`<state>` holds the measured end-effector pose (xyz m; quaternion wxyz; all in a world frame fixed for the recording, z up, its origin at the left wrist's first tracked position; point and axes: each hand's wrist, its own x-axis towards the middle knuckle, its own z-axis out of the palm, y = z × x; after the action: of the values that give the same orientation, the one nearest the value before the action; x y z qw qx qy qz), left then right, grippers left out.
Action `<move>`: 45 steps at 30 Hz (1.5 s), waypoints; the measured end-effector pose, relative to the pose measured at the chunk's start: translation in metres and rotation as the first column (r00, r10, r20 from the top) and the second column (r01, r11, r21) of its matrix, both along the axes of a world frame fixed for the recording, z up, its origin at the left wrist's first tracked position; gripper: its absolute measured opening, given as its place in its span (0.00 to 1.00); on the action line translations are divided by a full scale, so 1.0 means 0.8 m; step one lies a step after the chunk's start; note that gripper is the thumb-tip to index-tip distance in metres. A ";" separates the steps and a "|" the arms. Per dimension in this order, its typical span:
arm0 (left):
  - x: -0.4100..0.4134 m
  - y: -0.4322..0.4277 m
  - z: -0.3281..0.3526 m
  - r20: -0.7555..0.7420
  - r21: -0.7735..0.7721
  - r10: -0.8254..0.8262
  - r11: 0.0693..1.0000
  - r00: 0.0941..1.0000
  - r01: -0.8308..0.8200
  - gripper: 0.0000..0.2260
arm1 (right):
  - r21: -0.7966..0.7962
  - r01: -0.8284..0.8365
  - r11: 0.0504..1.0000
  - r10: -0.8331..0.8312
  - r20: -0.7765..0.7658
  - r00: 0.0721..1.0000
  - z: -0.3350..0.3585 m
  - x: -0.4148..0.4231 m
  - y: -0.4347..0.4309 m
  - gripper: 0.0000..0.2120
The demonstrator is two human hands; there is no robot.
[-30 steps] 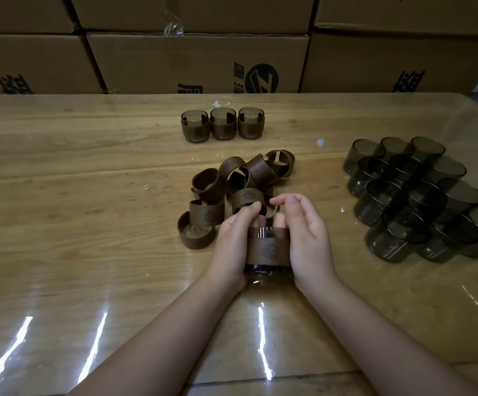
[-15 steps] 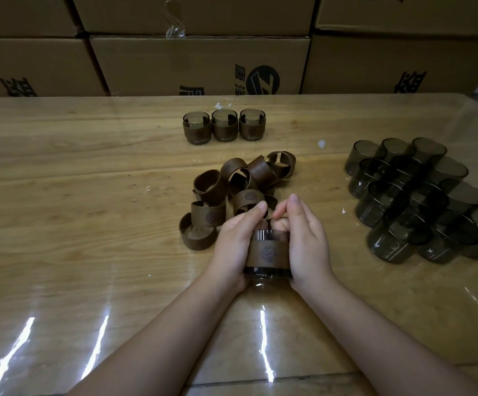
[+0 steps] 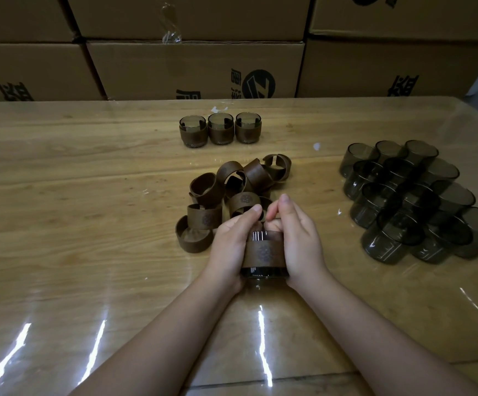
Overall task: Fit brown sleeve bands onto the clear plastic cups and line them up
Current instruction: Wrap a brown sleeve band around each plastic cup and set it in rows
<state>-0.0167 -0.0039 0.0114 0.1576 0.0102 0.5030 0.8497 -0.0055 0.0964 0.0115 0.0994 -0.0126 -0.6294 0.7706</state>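
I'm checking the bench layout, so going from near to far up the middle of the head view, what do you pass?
left hand and right hand gripping a banded cup → loose brown bands → three finished cups → cardboard boxes

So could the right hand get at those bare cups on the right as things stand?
Probably, once freed: nothing stands between the right hand and the bare cups, but it grips the banded cup.
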 end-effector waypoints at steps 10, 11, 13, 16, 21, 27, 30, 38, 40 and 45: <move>0.005 -0.006 -0.008 -0.322 -0.239 0.232 0.918 0.918 -0.315 0.22 | 0.337 -0.147 0.930 0.195 -0.115 0.974 -0.011 0.008 0.018 0.12; 0.007 -0.008 -0.008 -0.384 -0.249 0.233 0.906 0.894 -0.343 0.21 | 0.356 -0.192 0.914 0.230 -0.065 0.971 -0.010 0.008 0.021 0.14; 0.008 -0.011 -0.011 -0.471 -0.246 0.270 0.874 0.840 -0.420 0.19 | 0.354 -0.307 0.883 0.313 0.042 0.949 -0.009 0.006 0.024 0.15; 0.003 -0.016 -0.017 -0.476 -0.220 0.345 0.844 0.809 -0.489 0.20 | 0.378 -0.419 0.826 0.403 0.123 0.907 -0.010 0.003 0.028 0.23; -0.004 -0.020 -0.020 -0.507 -0.214 0.339 0.841 0.792 -0.497 0.20 | 0.380 -0.380 0.843 0.367 0.109 0.924 -0.013 0.002 0.032 0.23; 0.011 -0.009 -0.016 -0.557 -0.290 0.176 0.875 0.812 -0.388 0.17 | -0.059 -0.091 0.994 0.094 0.052 0.994 -0.011 -0.007 0.042 0.30; 0.016 -0.006 -0.018 -0.700 -0.370 0.059 0.822 0.712 -0.432 0.16 | -0.235 -0.020 0.972 0.028 0.031 0.999 -0.011 -0.011 0.048 0.38; 0.012 -0.005 -0.025 -0.701 -0.444 0.003 0.781 0.713 -0.439 0.15 | -0.191 0.014 0.981 -0.005 0.045 0.999 -0.017 -0.015 0.049 0.39; 0.011 -0.004 -0.025 -0.677 -0.452 0.015 0.781 0.736 -0.431 0.15 | -0.179 0.018 0.984 -0.010 0.045 0.999 -0.018 -0.015 0.049 0.37; 0.009 -0.003 -0.022 -0.656 -0.458 0.018 0.785 0.755 -0.417 0.15 | -0.182 0.030 0.983 -0.020 0.057 0.998 -0.016 -0.015 0.050 0.28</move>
<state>-0.0097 -0.0062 -0.0062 -0.1267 0.1779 0.7571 0.6158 -0.0178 0.1363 -0.0015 0.0902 -0.0505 -0.5582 0.8232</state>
